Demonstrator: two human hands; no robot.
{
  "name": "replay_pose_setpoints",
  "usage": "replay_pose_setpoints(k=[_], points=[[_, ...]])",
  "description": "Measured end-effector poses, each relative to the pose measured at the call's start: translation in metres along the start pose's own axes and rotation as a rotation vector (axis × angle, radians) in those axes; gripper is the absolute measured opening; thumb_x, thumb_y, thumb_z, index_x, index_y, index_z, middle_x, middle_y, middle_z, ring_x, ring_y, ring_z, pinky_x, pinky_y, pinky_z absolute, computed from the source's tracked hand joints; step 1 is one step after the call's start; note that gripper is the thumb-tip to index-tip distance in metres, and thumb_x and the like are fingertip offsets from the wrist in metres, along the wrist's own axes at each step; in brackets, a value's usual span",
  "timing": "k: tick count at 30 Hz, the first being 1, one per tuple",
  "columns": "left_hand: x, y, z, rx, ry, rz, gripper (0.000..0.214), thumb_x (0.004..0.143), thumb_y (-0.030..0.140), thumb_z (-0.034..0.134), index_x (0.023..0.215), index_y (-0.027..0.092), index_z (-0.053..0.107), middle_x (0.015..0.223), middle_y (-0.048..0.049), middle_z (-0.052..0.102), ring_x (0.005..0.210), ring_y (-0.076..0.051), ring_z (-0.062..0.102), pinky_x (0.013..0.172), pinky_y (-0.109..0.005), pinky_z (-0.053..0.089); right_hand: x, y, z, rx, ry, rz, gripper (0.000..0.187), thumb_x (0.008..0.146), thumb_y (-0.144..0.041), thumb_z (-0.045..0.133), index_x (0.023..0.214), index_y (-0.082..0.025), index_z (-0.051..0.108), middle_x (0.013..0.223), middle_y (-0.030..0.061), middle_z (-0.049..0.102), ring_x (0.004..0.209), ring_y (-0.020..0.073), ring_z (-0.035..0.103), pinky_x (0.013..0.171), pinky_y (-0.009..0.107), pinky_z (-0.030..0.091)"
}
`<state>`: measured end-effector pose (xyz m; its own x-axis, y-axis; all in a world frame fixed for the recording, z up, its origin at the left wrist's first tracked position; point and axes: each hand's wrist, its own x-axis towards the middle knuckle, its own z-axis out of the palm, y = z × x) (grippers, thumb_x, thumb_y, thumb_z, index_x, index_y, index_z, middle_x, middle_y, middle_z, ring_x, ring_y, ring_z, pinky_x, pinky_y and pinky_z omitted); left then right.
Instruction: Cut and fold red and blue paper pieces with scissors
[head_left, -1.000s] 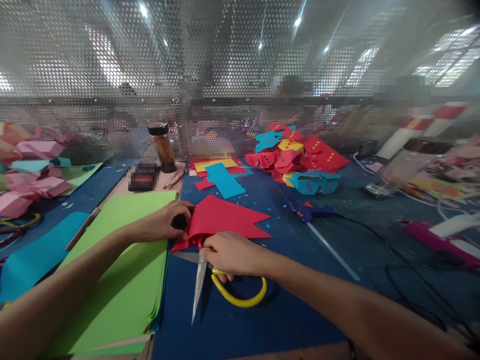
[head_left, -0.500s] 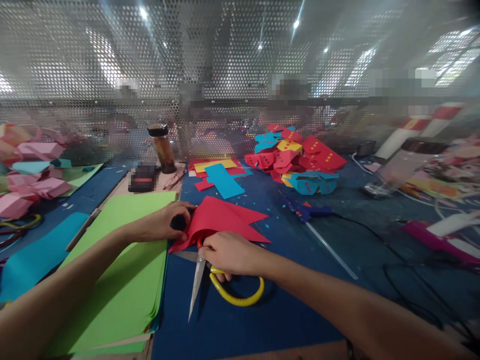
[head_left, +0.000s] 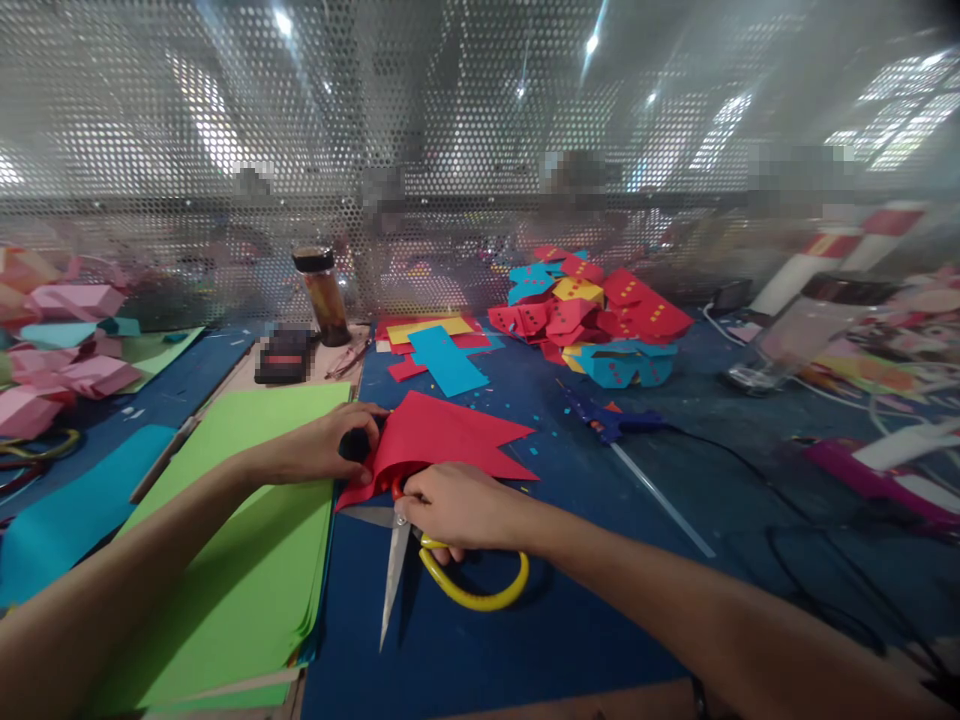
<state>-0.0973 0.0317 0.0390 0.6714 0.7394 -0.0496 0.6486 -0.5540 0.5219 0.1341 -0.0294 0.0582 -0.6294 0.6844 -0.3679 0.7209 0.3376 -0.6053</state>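
A folded sheet of red paper (head_left: 442, 440) lies on the blue table top (head_left: 525, 640). My left hand (head_left: 330, 445) is closed around a small black object (head_left: 354, 443) at the paper's left edge. My right hand (head_left: 454, 505) rests with curled fingers on the near edge of the red paper, over the pivot of the scissors (head_left: 420, 570). The scissors lie flat, yellow handle loop to the right, blade pointing toward me. Whether my right fingers grip the paper or the scissors is hidden.
A stack of green paper (head_left: 240, 540) lies at left, with cyan paper (head_left: 67, 520) beyond. Folded red, cyan and yellow pieces (head_left: 592, 315) are piled at the back. A blue glue gun (head_left: 611, 425), a dark jar (head_left: 324, 295), pink folded shapes (head_left: 60, 360) and a perforated metal screen (head_left: 450, 150) surround them.
The red paper's right-hand flaps shifted slightly under my hands; hands and scissors have stayed almost in place.
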Motion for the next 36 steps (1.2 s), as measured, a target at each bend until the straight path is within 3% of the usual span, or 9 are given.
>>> replay_pose_setpoints(k=[19,24,30,36], points=[[0.0,-0.004,0.001,-0.02,0.006,0.005,0.025,0.071,0.03,0.072,0.091,0.024,0.057,0.144,-0.0078,0.046,0.138,-0.033,0.035,0.111,-0.046,0.034,-0.004,-0.002,0.001,0.011,-0.006,-0.019,0.028,0.087,-0.024,0.041,0.064,-0.018,0.056,0.049,-0.0028,0.06,0.043,0.0098,0.057,0.047,0.018,0.038],[0.0,-0.005,0.001,-0.041,0.015,0.01,0.031,0.071,0.036,0.075,0.093,0.024,0.056,0.144,-0.009,0.046,0.137,-0.034,0.036,0.11,-0.049,0.034,-0.011,-0.003,-0.004,0.029,-0.056,-0.025,0.026,0.087,-0.023,0.041,0.067,-0.018,0.056,0.048,-0.0032,0.059,0.041,0.0098,0.055,0.046,0.019,0.038],[-0.002,-0.004,0.001,-0.069,0.032,0.021,0.047,0.073,0.04,0.076,0.112,0.024,0.053,0.148,-0.011,0.042,0.137,-0.031,0.038,0.111,-0.05,0.032,-0.041,-0.003,-0.025,0.033,-0.1,-0.012,0.027,0.088,-0.027,0.042,0.063,-0.019,0.048,0.046,-0.0041,0.055,0.041,0.0109,0.056,0.046,0.02,0.039],[-0.003,0.0,0.001,-0.061,0.02,0.04,0.06,0.076,0.047,0.074,0.127,0.027,0.05,0.149,-0.011,0.042,0.137,-0.03,0.038,0.112,-0.047,0.031,-0.088,0.026,-0.046,0.117,-0.071,0.107,0.025,0.092,-0.032,0.042,0.07,-0.02,0.047,0.05,-0.0062,0.048,0.042,0.01,0.054,0.044,0.019,0.037]])
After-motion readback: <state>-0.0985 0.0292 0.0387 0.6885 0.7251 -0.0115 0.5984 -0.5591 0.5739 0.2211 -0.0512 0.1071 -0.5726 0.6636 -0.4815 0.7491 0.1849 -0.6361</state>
